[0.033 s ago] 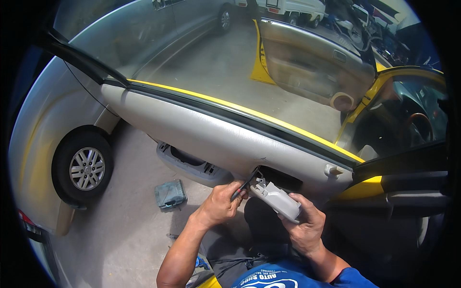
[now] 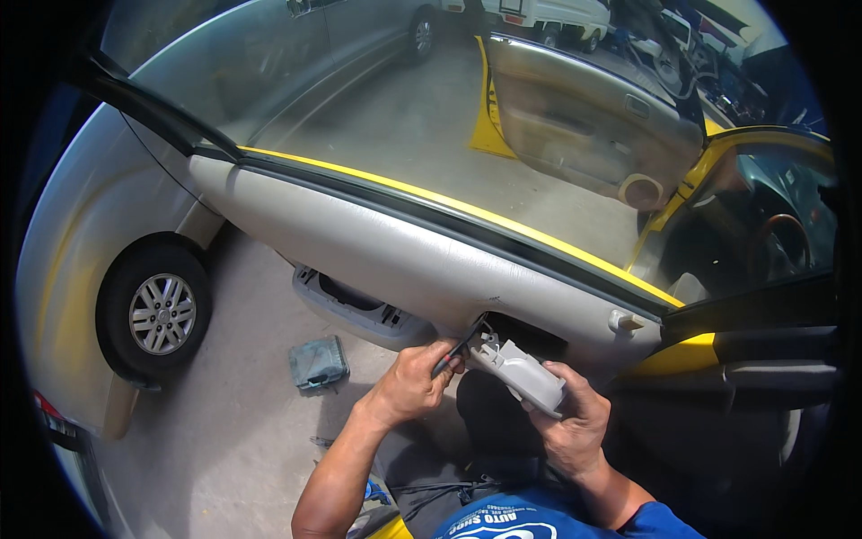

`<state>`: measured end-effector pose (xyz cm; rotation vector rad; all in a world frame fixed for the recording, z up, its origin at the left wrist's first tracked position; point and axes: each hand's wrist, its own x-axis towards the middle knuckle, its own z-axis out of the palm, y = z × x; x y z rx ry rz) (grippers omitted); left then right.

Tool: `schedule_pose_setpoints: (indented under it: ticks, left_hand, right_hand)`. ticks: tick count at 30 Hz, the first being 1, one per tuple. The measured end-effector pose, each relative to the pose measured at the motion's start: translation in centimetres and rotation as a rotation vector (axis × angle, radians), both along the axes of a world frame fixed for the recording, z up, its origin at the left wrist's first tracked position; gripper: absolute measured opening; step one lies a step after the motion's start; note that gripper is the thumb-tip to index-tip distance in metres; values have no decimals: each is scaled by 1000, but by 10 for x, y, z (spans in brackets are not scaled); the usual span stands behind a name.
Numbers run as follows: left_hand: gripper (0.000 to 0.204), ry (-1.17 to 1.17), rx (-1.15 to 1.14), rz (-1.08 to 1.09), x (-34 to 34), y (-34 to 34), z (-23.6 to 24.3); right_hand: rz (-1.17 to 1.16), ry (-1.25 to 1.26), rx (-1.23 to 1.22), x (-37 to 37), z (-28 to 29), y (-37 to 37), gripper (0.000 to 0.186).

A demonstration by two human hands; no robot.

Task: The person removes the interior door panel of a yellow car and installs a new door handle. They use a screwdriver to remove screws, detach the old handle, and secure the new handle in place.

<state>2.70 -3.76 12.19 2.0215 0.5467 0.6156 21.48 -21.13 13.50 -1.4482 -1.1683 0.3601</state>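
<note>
Door handle housing [image 2: 525, 379], a pale grey piece, was out in front of the dark opening [image 2: 537, 338] in the door panel [image 2: 395, 250], tilted, its upper end just below the opening's left part. We had our right hand [image 2: 579, 427] wrapped about its lower end, below the opening; our left hand [image 2: 415, 382], to the lower left of the opening, clenched a slim dark tool [image 2: 444, 364] whose tip reached the opening's left edge beside a small metal piece [image 2: 489, 339]. We could not tell whether tip and metal touched, or whether anything inside the opening tied the housing to the door. If something did, a hard pull by our right hand could, we judged, bend it or crack the housing. Pressed too hard, the tool could slip and gouge the panel, where scuffs [image 2: 492, 299] showed just above the opening's left corner, or jab our fingers. Should our right hand loosen, the housing could drop toward the floor [image 2: 256, 386], where a teal case [image 2: 319, 362] lay well left of the opening.
</note>
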Motion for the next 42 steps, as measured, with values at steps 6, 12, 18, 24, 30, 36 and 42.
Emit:
schedule_pose_setpoints:
  ticks: [6,12,18,24,30,36,42]
  left_hand:
    - [42,-55,11,-31,1,11,-14]
    - [54,-100,80,-66,3,16,-25]
    - [53,-110,115,-90,1,19,-26]
    - [50,-109,65,-117,1,22,-27]
    - [44,-156,89,-108,3,24,-30]
    - [40,-150,109,-124,2,27,-25]
    - [57,-94,98,-184,-3,37,-18]
  right_hand:
    - [16,-191,-9,12,9,9,57]
    - [-3,11,-60,5,-4,2,57]
    - [52,59,-107,11,-6,-1,55]
    - [72,304,-156,6,8,-2,52]
    - [-29,543,-196,-7,13,-1,60]
    - [-28,896,-124,-17,-3,-8,66]
    - [-47,201,-58,2,5,-9,48]
